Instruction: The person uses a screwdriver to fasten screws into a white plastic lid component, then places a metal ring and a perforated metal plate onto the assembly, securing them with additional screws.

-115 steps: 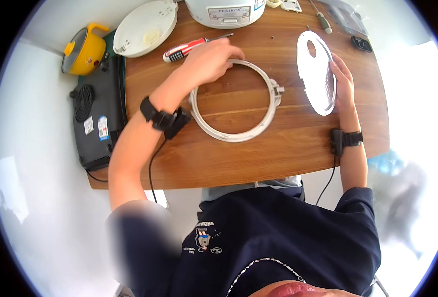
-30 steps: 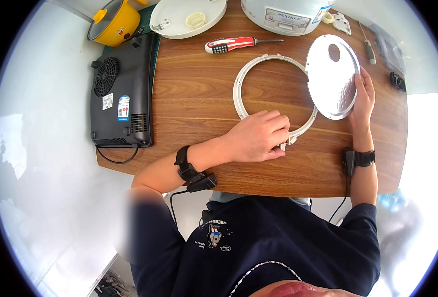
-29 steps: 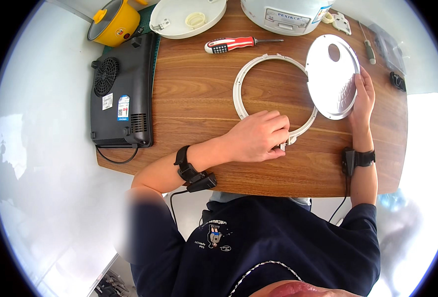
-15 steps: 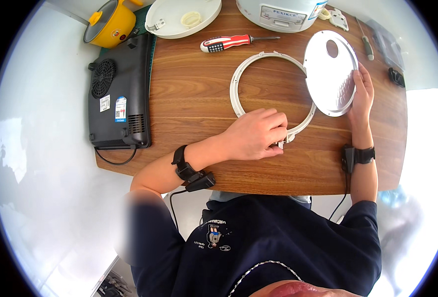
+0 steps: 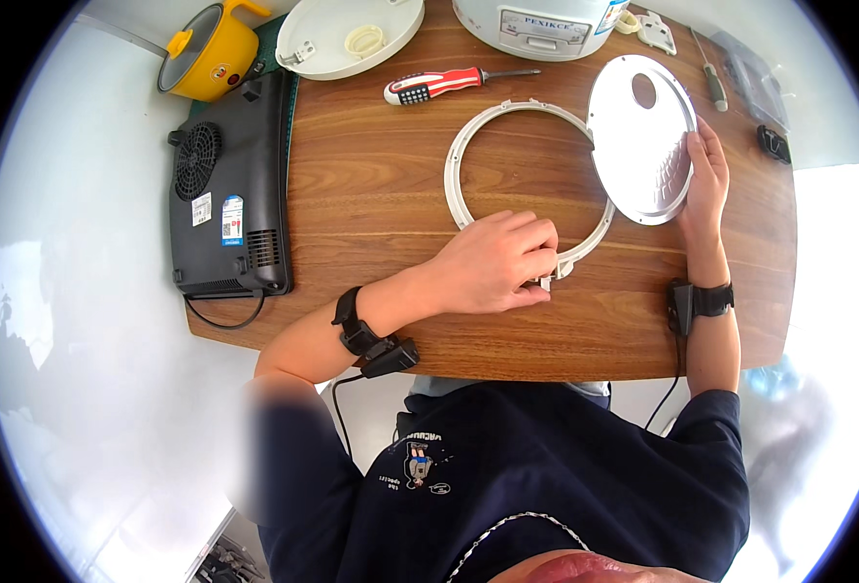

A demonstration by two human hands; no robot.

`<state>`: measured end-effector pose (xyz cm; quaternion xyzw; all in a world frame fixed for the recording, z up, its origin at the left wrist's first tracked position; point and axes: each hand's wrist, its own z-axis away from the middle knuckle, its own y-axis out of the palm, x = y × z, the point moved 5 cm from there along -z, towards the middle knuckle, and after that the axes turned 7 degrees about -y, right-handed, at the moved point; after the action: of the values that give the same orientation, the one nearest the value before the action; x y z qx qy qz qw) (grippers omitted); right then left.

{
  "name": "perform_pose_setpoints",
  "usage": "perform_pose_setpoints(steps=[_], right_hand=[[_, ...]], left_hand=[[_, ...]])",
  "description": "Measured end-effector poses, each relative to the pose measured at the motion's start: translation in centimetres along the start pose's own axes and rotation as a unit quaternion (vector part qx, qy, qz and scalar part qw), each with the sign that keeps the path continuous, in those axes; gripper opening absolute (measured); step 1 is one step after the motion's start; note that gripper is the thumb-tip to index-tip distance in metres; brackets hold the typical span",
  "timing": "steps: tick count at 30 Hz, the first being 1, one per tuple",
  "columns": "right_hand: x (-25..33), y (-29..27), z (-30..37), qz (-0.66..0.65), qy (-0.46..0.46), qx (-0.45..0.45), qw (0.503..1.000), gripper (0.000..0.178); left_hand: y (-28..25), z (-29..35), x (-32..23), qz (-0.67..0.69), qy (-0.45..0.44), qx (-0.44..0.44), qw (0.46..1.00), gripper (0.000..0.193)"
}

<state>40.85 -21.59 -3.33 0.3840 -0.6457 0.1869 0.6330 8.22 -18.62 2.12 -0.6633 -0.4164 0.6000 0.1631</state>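
A: As the head view looks down on the wooden table (image 5: pixel 371 175), what is the left hand (image 5: pixel 498 260) doing?

B: It sits just below the centre of the frame, fingers curled, pinching the white ring (image 5: pixel 453 180) at its lower edge, by a small jutting tab (image 5: pixel 545 284). The fingertips are partly hidden.

A: Where does the ring lie?

B: On the table, around the middle of the frame, slightly right.

A: And the right hand (image 5: pixel 705 183)?

B: Right of centre, it grasps the silvery disc (image 5: pixel 629 146) by its right edge. The disc has a hole near its top, and it overlaps the ring's right side in the picture; I can't tell whether they touch.

A: What surrounds them?

B: A red-and-white screwdriver (image 5: pixel 446 85) lies above the ring, toward the top of the frame. A pale appliance (image 5: pixel 536 44) stands at the top centre, with a white round lid (image 5: pixel 318 39) to its left. The upper left holds a yellow pot (image 5: pixel 218 63), and below it a black device (image 5: pixel 240 185). A thin screwdriver (image 5: pixel 715 89) lies at the upper right.
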Motion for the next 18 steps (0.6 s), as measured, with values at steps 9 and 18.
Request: perform_pose_setpoints(steps=[9, 18], right_hand=[[0.29, 0.3, 0.3, -0.007, 0.001, -0.001, 1.0, 0.035], [-0.16, -0.09, -0.05, -0.025, 0.002, 0.005, 1.0, 0.036]], left_hand=[[0.11, -0.04, -0.08, 0.003, 0.004, -0.002, 1.0, 0.034], [0.15, 0.07, 0.03, 0.008, 0.002, 0.003, 1.0, 0.033]])
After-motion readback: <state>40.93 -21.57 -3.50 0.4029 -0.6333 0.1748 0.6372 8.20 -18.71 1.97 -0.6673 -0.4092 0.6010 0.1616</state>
